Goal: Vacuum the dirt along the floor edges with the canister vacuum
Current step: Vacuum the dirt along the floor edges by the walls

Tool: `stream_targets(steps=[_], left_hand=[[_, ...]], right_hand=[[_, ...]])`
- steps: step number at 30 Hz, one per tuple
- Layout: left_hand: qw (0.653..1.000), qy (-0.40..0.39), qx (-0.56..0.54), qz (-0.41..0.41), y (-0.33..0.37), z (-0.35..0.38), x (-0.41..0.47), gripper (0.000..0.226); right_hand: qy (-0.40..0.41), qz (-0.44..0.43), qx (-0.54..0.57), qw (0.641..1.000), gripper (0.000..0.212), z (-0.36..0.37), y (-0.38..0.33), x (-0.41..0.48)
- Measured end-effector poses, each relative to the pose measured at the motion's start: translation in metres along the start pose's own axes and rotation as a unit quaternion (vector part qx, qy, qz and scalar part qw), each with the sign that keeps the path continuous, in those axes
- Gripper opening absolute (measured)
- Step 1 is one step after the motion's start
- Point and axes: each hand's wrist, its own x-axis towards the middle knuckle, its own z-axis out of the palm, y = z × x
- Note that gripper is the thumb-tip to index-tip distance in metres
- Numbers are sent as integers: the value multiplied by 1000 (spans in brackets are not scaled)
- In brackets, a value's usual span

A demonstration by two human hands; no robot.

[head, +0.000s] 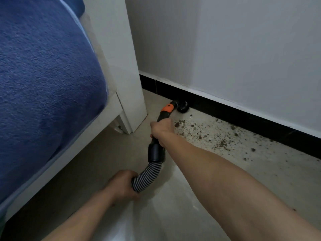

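My right hand (161,130) grips the wand (156,151), my left hand (121,184) the hose (147,174) behind it, nozzle (182,107) just ahead at the skirting (243,117), dirt (222,143) off to the grip's right (largely unswept), so a hose tug could, I judge, skid the nozzle and scatter it.

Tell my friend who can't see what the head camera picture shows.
A person's right hand grips the vacuum wand, its nozzle at the black baseboard beside scattered dirt. The left hand holds the ribbed hose. A blue-covered bed stands left.
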Motion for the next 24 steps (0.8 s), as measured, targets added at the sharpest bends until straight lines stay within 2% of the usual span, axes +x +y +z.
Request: stream_targets(steps=[6, 12, 18, 24], left_hand=[[996, -69, 51, 23, 23, 12, 2, 28], [997, -42, 48, 36, 31, 15, 3, 33], [1000, 3, -22, 11, 15, 0, -10, 20], [991, 71, -106, -39, -9, -7, -30, 27]], right_hand=[[83, 37, 34, 995, 52, -51, 38, -10], [127, 63, 54, 988, 54, -75, 43, -12], [88, 61, 86, 990, 61, -47, 19, -10], [11, 21, 68, 997, 56, 10, -9, -10]])
